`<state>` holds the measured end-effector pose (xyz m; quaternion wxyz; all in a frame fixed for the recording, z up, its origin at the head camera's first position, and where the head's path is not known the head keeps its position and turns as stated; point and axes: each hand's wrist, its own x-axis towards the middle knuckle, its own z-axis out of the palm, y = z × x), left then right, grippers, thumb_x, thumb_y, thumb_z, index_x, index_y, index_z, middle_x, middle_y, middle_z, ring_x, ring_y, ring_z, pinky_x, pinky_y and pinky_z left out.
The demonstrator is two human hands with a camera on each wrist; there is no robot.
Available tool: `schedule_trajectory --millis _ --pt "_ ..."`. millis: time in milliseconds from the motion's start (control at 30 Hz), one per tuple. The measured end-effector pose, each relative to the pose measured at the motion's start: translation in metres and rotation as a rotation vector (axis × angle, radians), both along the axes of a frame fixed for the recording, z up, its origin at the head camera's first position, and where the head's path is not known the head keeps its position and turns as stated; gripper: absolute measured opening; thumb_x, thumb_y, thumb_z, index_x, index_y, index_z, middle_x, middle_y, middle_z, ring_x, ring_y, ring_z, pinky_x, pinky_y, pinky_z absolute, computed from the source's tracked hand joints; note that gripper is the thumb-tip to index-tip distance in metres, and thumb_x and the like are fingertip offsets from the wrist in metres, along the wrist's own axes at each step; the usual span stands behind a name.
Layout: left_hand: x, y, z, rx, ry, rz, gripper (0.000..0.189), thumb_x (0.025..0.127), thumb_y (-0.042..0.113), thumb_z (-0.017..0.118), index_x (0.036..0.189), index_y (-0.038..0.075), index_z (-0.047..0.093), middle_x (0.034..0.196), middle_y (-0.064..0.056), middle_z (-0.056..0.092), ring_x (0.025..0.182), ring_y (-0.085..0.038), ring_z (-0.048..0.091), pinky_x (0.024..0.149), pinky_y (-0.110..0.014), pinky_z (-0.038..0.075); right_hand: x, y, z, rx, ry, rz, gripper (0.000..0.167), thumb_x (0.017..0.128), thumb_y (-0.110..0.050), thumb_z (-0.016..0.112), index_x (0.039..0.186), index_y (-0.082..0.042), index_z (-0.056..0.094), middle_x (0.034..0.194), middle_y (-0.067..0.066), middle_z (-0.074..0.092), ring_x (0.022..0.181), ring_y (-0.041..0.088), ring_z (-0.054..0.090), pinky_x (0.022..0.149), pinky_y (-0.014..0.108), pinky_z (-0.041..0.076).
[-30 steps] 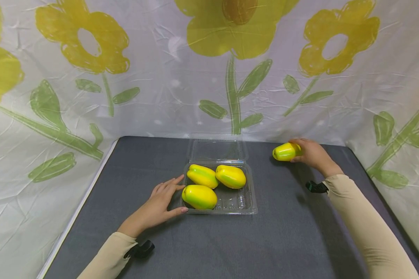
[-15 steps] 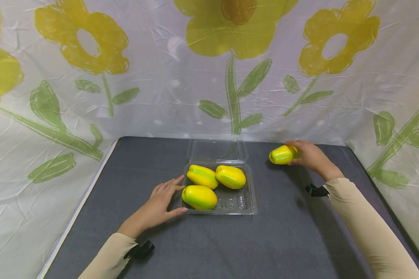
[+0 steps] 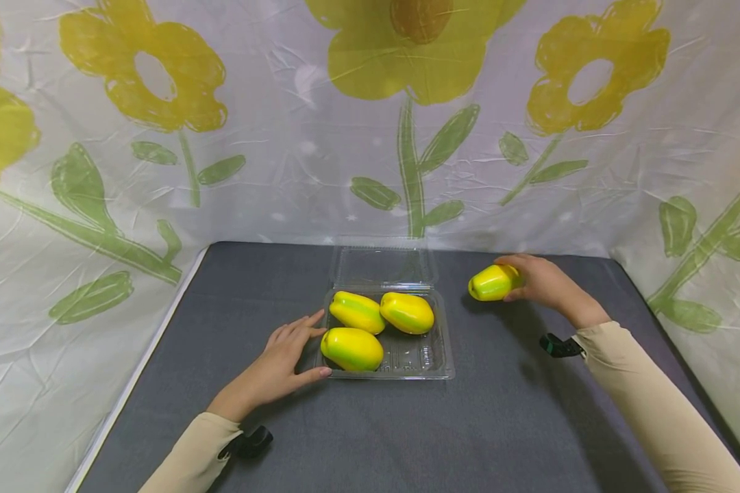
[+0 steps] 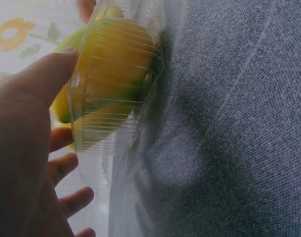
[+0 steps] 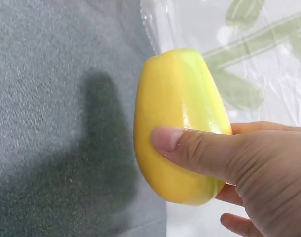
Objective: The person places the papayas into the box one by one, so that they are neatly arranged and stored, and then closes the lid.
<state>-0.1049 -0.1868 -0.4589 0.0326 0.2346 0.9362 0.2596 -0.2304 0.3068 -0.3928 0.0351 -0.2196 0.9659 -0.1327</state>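
My right hand (image 3: 545, 287) grips a yellow-green papaya (image 3: 493, 283) to the right of the box, with its thumb (image 5: 170, 140) across the fruit in the right wrist view. The papaya is held above the table, its shadow falling on the cloth. At the left, my left hand (image 3: 277, 363) has its fingers spread and fairly straight, thumb and fingertips touching the rim of a clear plastic box (image 3: 449, 342). Inside the box lie three papayas: one at back left (image 3: 358, 312), one at back right (image 3: 408, 313), one at front left (image 3: 352, 349).
The box's clear lid (image 3: 384, 266) is folded back toward the curtain. Dark grey cloth covers the table (image 3: 395, 431). A white curtain (image 3: 284, 171) printed with yellow flowers hangs behind the table and along both sides. Each wrist wears a black band.
My right hand has carried the papaya a little left and toward me. The left hand and the box with its fruit have stayed in place.
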Motion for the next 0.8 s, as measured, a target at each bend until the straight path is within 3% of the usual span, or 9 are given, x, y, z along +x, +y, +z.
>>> schedule_trajectory --millis 567,800 --pt "0.000 -0.001 -0.002 0.012 -0.005 0.001 0.087 0.088 0.062 0.062 0.155 0.016 0.032 0.165 0.002 0.025 0.151 -0.034 0.027 0.119 -0.064 0.016 0.020 -0.017 0.011 0.033 0.002 0.055 0.072 0.073 -0.016 0.087 0.137 -0.004 0.057 0.135 0.023 0.060 0.122 0.043 0.056 0.099 0.060 0.046" --pt "0.001 -0.001 -0.003 0.017 0.018 -0.004 0.082 0.088 0.061 0.064 0.151 0.015 0.039 0.166 0.000 0.023 0.150 -0.034 0.028 0.118 -0.065 0.017 0.026 -0.020 0.016 0.033 0.001 0.051 0.072 0.073 -0.016 0.087 0.137 -0.005 0.057 0.135 0.022 0.060 0.123 0.042 0.057 0.101 0.059 0.046"
